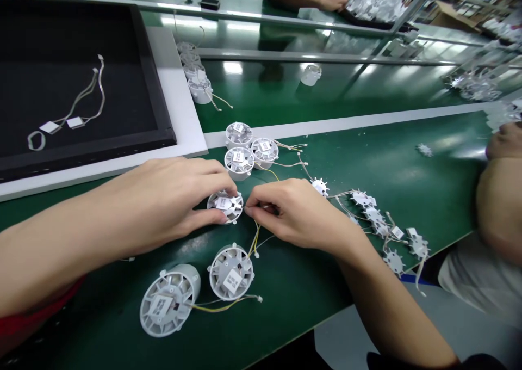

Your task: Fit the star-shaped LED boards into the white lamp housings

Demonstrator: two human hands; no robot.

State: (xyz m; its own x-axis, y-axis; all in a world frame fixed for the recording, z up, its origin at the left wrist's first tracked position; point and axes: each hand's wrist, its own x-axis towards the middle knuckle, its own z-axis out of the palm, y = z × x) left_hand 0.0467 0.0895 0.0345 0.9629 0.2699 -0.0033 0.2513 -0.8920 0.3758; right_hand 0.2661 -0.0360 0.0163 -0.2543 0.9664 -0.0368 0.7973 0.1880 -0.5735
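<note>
My left hand (175, 196) grips a round white spoked housing (223, 205) by its rim, with a white label on its face. Just right of it, my right hand (293, 212) pinches the thin wires at the housing's edge between thumb and forefinger. Nearer to me stand two more labelled housings, one tilted (167, 304) and one (231, 272) with yellow and white wires. Three housings (239, 162) cluster beyond my hands. To the right lie several loose white toothed discs (374, 217) with wires.
A black tray (157, 109) with wired parts sits at the left. More housings (199, 90) line its far side. A clear cup (311, 74) stands farther back. Another person's hand (336, 0) is by a white heap; another person's arm (499, 207) is at the right edge.
</note>
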